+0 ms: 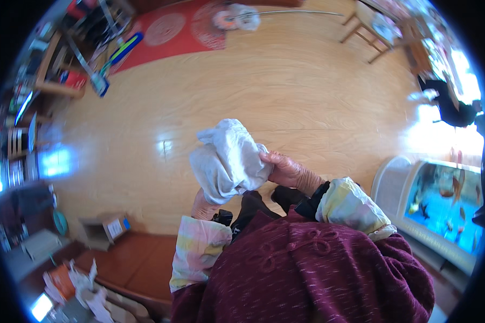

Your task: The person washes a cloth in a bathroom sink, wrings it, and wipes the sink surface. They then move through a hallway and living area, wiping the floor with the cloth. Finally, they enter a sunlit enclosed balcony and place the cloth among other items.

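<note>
A crumpled white cloth (236, 157) is bunched between my two hands, above the wood-patterned floor. My right hand (285, 167) grips its right edge, with the thumb lying on top of the fabric. The wrist of my left hand (204, 206) shows below the cloth; its fingers are hidden beneath the folds. Pastel sleeve covers (349, 206) go over both my forearms, and each wrist wears a dark band. Under the cloth my dark shoes (285, 196) stand on the floor.
A fish tank (444, 210) stands at the right. A wooden chair (367, 30) is at the upper right, and a mop (248, 17) lies by the red mat (161, 32). Brushes (123, 48) lean at the upper left. A cardboard box (103, 230) sits on reddish-brown furniture (133, 262) at lower left.
</note>
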Tool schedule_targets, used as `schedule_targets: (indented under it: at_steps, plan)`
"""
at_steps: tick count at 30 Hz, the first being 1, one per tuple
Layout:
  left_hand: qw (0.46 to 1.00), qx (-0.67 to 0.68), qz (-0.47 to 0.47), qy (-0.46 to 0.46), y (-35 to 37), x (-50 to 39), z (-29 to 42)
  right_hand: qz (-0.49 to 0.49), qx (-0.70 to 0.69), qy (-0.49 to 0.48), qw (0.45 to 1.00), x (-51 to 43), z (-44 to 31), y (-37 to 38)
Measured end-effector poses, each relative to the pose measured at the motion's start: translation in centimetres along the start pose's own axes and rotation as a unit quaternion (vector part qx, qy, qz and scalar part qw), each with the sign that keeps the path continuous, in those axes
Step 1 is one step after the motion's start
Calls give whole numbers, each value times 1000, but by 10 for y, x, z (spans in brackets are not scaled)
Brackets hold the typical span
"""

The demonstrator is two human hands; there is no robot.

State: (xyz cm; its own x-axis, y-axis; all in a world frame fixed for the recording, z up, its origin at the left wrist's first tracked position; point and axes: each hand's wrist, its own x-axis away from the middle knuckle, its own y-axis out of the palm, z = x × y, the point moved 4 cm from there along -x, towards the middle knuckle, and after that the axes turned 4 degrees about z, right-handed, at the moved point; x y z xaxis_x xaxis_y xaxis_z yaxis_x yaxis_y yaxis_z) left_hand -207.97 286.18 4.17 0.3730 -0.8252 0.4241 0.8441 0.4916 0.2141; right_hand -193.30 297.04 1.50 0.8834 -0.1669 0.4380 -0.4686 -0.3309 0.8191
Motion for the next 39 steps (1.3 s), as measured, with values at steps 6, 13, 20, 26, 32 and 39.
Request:
schedule_targets:
  at_steps: [6,13,20,26,32,39]
  plan:
    - [991,-118,-60,-35,60,-34,15,89,86,-80,989,81,-42,-97]
    - [943,-230,-235,-49,107,-77,40,761,-201,-316,530,350,144,-259]
    - [833,-325,-439,-85,209,-74,75,755,-440,-440,206,453,311,-129]
    - [687,-384,-607,-111,274,-42,88,563,-406,-553,461,312,202,-6]
    - [506,-414,-745,-135,351,-41,35,458,-280,-576,616,261,58,22]
    - [359,-427,-815,-158,436,-23,-23,346,-295,-758,467,253,29,4]
